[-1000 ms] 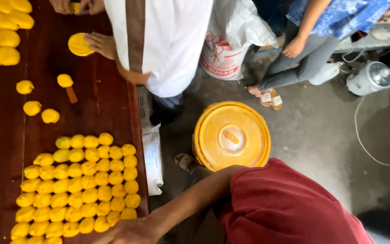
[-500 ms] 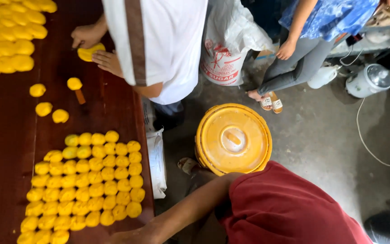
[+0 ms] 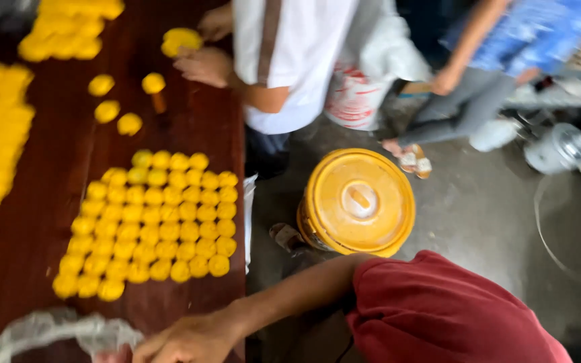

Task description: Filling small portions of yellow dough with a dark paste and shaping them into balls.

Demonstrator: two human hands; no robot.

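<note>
the right hand (image 3: 186, 339) rests at the near edge of the dark wooden worktop (image 3: 189, 121), fingers bent on a crinkly clear plastic bag (image 3: 55, 329). rows of small round yellow pieces (image 3: 152, 218) lie just beyond, near the worktop's right edge.

Bench (image 3: 189, 128): dark reddish-brown wood, runs along the left side of the view, its long edge dropping to the floor near centre. Floor (image 3: 492, 222): bare grey concrete, stained and patchy, darker towards the lower right. Yellow bucket (image 3: 358, 202) with a round lid stands on the floor just beside the bench edge. White sack (image 3: 364, 81) with red print rests on the floor further back. Small round metal vessel (image 3: 559, 149) sits at the right, with a thin pale cord (image 3: 547, 238) curving over the concrete below it. Light is soft and even; no hard shadows. No walls or windows in view. Frame motion-blurred, fine detail unclear.
</note>
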